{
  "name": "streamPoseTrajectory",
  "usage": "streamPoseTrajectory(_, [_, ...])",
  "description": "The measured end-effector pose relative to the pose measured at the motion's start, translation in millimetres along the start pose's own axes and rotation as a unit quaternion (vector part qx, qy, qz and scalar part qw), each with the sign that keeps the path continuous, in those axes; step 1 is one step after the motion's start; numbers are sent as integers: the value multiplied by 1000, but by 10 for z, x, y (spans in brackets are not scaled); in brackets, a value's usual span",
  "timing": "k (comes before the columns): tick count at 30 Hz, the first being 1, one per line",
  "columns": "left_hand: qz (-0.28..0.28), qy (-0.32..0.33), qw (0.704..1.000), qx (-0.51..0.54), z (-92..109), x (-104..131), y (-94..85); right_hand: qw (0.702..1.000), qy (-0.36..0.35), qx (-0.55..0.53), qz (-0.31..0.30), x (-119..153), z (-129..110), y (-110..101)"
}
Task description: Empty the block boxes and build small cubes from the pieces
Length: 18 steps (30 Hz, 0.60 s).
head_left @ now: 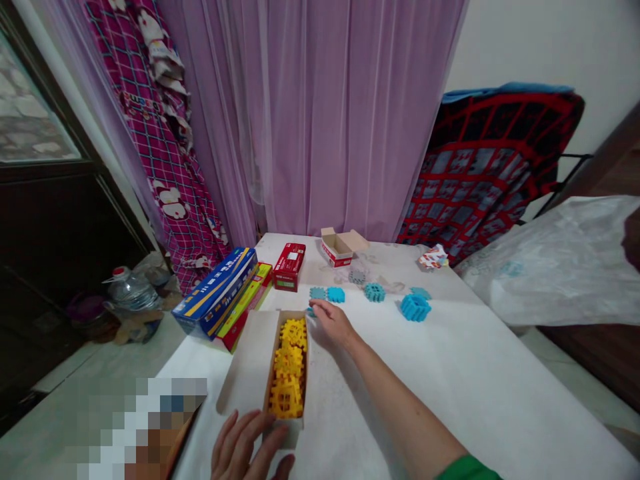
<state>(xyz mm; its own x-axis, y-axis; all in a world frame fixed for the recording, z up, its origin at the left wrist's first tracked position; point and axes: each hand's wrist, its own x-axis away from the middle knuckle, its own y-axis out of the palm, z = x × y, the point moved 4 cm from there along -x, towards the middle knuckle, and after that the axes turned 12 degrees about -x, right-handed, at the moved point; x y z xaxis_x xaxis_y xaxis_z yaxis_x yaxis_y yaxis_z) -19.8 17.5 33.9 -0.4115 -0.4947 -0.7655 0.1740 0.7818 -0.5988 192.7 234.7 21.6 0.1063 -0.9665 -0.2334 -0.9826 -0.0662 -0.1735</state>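
Note:
A long open cardboard box is on the white table, filled with yellow interlocking plastic building blocks. My left hand has its fingers spread at the box's near end, touching the near flap. Beyond the box's far right corner is my right hand, its fingertips closed around a small blue building piece that they mostly hide. Just past those fingers lie a flat teal piece and a bright blue piece. Farther right sit a teal assembled block and a blue hollow block.
Blue boxes and a yellow-green and red box stand at the left edge. A red box and an open small box are at the back. A grey piece rests near clear plastic; crumpled wrapping lies back right.

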Motion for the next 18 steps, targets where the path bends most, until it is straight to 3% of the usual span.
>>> streamPoseTrajectory(3, [0,1,1000,-19,-11,12,-25,999,3,-13,-39,4,-55,205])
streamPoseTrajectory(6, [-10,-11,1000,-15,-67,12,-57,999,2,11,-45,95,-86,194])
streamPoseTrajectory(10, [-16,-23,999,-17,-216,-8,-121,999,23,29,36,414,-147,-29])
streamPoseTrajectory(14, [-13,-55,998,-12,-466,-40,-117,989,49,67,125,945,-252,-192])
streamPoseTrajectory(18, [-34,-150,988,27,-718,-42,41,981,59,87,163,1368,-289,-214])
